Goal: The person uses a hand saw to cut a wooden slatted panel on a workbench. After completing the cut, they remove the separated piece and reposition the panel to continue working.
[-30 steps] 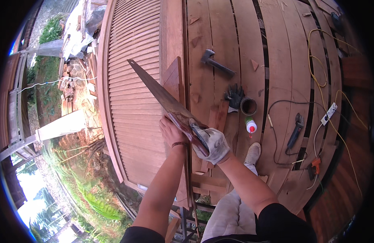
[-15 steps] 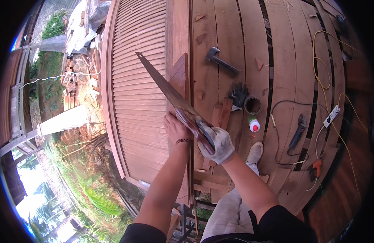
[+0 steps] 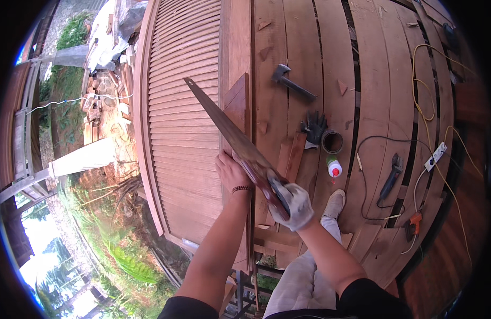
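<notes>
Right hand (image 3: 293,204) gloved, clenched round handle of saw (image 3: 224,127); blade slants over dark board (image 3: 237,103) by louvred panel (image 3: 173,138). Left hand (image 3: 232,169) bare, beside blade; fingers partly hidden, grip cannot be told. Bottle (image 3: 334,167) red-capped, contents unseen. Dark round container (image 3: 323,141) nearby, brown within. Black glove (image 3: 312,126) alongside; hammer (image 3: 294,86) farther off.

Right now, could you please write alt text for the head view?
A gloved right hand holds a handsaw slanting over a louvred wooden panel, the bare left hand beside it. A black glove and power strip lie on the plank deck.
</notes>
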{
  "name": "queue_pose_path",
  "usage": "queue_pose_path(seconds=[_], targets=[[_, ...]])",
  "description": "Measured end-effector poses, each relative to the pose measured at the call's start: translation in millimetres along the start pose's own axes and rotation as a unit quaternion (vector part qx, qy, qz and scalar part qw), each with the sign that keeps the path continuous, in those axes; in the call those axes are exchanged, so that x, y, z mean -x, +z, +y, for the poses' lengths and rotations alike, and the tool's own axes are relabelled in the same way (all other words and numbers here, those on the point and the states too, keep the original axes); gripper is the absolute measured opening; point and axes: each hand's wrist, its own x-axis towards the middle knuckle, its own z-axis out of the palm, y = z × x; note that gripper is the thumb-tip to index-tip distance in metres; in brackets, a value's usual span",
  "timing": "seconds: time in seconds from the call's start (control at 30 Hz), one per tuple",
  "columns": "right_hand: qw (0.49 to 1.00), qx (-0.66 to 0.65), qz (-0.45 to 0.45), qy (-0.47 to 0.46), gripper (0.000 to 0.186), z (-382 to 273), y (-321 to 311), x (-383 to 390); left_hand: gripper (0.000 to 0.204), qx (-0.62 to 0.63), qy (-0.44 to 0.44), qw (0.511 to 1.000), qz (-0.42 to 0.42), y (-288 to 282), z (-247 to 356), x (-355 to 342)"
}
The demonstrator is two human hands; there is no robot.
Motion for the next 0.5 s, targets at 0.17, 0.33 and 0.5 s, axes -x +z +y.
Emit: queue_pose_path(seconds=[0.17,0.33,0.5], targets=[[0.999,0.004,-0.043,0.0,0.061,-9.9,-56.8,94.4,0.045,-0.014,-0.022,0.999,0.022,-0.4,-1.4,1.8],[1.0,-0.019,0.0,0.009,0.055,11.0,13.9,-26.6,0.046,0.014,0.013,1.0,-0.005,6.9,-4.2,-2.0],[0.999,0.03,-0.025,-0.005,0.056,-7.7,-16.3,44.9,0.045,0.012,-0.027,1.0,0.001,-0.1,-6.3,1.2]])
